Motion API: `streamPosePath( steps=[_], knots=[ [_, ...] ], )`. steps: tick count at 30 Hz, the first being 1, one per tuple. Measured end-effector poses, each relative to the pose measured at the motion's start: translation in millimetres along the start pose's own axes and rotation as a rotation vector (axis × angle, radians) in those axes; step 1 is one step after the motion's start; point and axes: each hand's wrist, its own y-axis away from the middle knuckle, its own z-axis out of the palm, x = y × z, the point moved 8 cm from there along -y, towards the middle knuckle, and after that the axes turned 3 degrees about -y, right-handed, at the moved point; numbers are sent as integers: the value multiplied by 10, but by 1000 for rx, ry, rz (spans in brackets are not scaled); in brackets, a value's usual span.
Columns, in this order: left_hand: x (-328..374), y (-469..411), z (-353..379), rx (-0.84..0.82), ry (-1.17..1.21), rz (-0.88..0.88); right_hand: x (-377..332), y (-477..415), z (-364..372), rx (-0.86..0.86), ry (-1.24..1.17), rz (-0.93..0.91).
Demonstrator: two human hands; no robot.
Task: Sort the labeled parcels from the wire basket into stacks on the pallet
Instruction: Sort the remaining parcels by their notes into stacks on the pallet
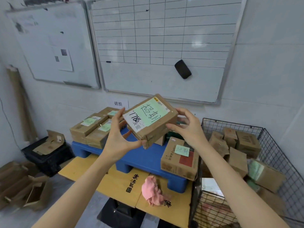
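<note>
parcel [148, 120]: tilted above the pallet [144, 155], long axis running hand to hand
left hand [118, 139]: grips near-left end
right hand [189, 127]: pinches right end
nearest stack: labelled box [179, 157], under right hand

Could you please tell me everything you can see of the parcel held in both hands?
The parcel is a flat brown cardboard box, taped, with crumpled corners. Its top bears a green label with handwritten characters and a white label with dark digits. It is held tilted in the air above the blue pallet; the left hand grips its left end, the right hand its right end.
</note>
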Motion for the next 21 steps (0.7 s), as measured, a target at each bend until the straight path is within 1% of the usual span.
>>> streamPosePath(
  steps=[3,5,7,9,13,16,21],
  knots=[
    [-62,-61,-377,103,-20,38,-5,-48,421,82,11,1],
    [-130,-110,-606,153,-30,58,-30,-40,691,105,28,-5],
    [-237,-161,-780,178,-29,69,-39,-17,966,78,28,2],
    [-329,-193,-906,207,-23,65,-29,3,1226,15,16,21],
    [-495,-221,-1048,219,-13,48,6,-27,1591,-62,-58,77],
    [-668,-245,-1073,180,82,15,66,-91,1722,-63,-93,102],
    [-913,-220,-1045,173,55,-67,309,-186,1794,-62,-159,183]
  ],
)
